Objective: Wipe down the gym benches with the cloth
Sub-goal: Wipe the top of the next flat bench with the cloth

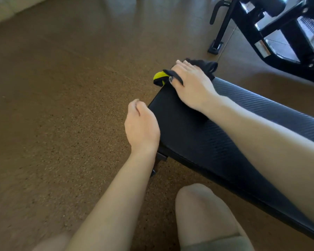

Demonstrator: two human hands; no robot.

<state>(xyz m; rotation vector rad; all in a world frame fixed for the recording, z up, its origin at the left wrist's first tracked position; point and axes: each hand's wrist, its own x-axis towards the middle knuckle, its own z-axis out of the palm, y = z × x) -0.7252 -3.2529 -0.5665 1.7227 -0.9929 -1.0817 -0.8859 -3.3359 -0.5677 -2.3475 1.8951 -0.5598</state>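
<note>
A black padded gym bench (192, 134) runs from the middle of the view toward the lower right. At its far end lies a black cloth (205, 67) with a yellow patch at one corner. My right hand (190, 84) lies flat on the cloth with its fingers straight, pressing it onto the bench end. A fold of the cloth passes between the thumb and the fingers. My left hand (140, 125) hangs beside the bench's left edge with loosely curled fingers and holds nothing.
The floor (62, 105) is brown speckled rubber. A black steel frame (272, 33) of another gym machine stands at the upper right, close beyond the bench end. My knee (203, 211) is bent low beside the bench at the bottom.
</note>
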